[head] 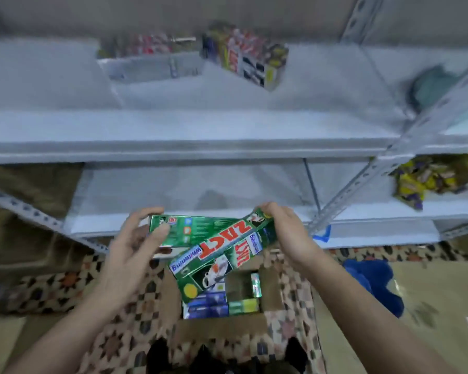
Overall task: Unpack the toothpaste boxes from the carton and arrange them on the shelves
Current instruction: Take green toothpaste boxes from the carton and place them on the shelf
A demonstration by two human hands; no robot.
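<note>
Toothpaste boxes, two green ones, held above the carton (270,292) and just in front of the lower shelf (376,233). Left hand (135,247) curled round the near end of the flatter box (189,229), thumb on its printed face, fingers (146,213) hooked over its far edge; long axis running roughly along the shelf's front edge. Right hand (284,228) pinching the top end of the tilted box (222,255), fingers clamped over that end, the rest of the box slanting down and toward the left, its low end hanging over the carton's open mouth. The two boxes crossing near the middle, the tilted one lying over the flat one. Both hands close to the lower shelf's front edge, the right a little nearer its upright post (343,195). Probably next: swing the tilted box level, parallel to the shelf edge, then slide both forward onto the bare shelf board. More boxes (208,306), blue and green, packed in the carton on the patterned floor mat (65,287). On the upper shelf (173,125), toward its back, a blurred stack of boxes (249,58) already standing.
</note>
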